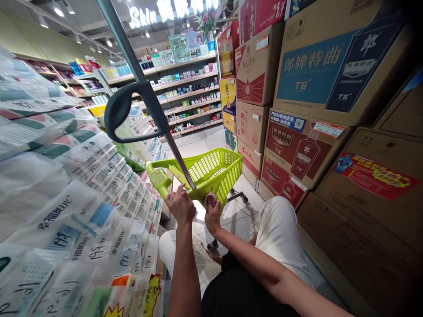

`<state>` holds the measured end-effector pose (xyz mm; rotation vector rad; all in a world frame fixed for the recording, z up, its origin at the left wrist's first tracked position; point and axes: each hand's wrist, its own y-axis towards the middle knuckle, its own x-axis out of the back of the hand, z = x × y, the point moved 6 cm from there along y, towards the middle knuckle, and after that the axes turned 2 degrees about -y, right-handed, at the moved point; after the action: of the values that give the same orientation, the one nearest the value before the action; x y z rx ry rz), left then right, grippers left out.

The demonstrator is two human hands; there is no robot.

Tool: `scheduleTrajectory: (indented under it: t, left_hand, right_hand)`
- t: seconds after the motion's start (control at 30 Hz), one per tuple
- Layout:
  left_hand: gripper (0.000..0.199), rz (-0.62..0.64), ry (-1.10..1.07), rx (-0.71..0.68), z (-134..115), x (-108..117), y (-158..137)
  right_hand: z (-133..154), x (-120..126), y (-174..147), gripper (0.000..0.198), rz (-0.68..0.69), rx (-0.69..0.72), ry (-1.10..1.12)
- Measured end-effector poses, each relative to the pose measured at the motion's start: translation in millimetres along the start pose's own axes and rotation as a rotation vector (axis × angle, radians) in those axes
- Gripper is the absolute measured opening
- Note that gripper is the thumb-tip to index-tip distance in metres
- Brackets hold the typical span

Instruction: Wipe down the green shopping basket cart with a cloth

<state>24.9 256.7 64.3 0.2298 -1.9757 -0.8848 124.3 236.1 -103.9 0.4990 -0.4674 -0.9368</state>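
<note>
A green plastic shopping cart basket [216, 165] with perforated sides stands in front of me, tilted in my view. A long grey pole with a looped dark handle [137, 112] rises from its near side. My left hand [181, 206] is closed at the near rim, beside the cart's green end piece [157, 176]. My right hand [212, 215] is closed on a small, crumpled pinkish-grey cloth [210, 200], pressed against the basket's near wall. The fingers of both hands are partly hidden.
Stacked cardboard liquor boxes [304, 79] line the right side. Plastic-wrapped packs with handwritten prices [99, 246] are piled on the left. Shelves of small products [185, 94] stand at the back. A cart caster [244, 198] rests on the tiled floor near my knees.
</note>
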Motion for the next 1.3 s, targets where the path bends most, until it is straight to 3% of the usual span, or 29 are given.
scheduleTrajectory:
  t: [0.17, 0.3, 0.4, 0.53, 0.6, 0.73, 0.8, 0.93, 1.17, 1.3]
  left_hand:
    - [0.06, -0.004, 0.003, -0.002, -1.0, -0.1, -0.1]
    - [0.063, -0.009, -0.003, -0.011, -0.4, -0.6, -1.0]
    - [0.065, -0.019, -0.001, -0.016, -0.3, -1.3, -0.9]
    - [0.063, -0.038, -0.007, -0.024, -2.2, -1.8, -0.9]
    - [0.062, -0.043, -0.007, -0.027, -2.6, -2.1, -1.0]
    - [0.063, -0.039, 0.001, -0.033, -2.8, -2.6, -0.7]
    - [0.063, -0.044, 0.004, -0.036, -3.5, -2.4, -0.7]
    - [0.063, -0.052, 0.01, -0.038, -5.6, -2.2, -1.3]
    - [0.065, -0.051, 0.009, -0.034, -3.9, -1.6, -1.8]
    - [0.062, -0.043, 0.04, -0.063, -8.1, -1.7, -3.9]
  right_hand:
    - [-1.3, -19.1, -8.4, 0.043, 0.088, 0.071, -0.078]
    - [-16.9, -20.4, -34.5, 0.051, 0.09, -0.003, -0.13]
    - [-12.8, -25.6, -33.8, 0.056, 0.062, -0.043, -0.141]
    - [-3.2, -34.8, -27.7, 0.049, 0.085, 0.061, -0.101]
    - [-15.4, -34.4, -36.2, 0.048, 0.062, 0.006, -0.103]
    - [-42.6, -33.6, -49.7, 0.059, -0.046, -0.244, -0.102]
    - [-40.3, -36.4, -40.2, 0.064, -0.077, -0.279, -0.063]
    - [-27.9, -36.8, -10.8, 0.059, -0.025, -0.118, 0.016]
    - [-81.4, -12.5, -9.6, 0.042, 0.046, -0.1, 0.111]
    - [-79.4, -11.7, 23.0, 0.04, -0.076, -0.154, 0.14]
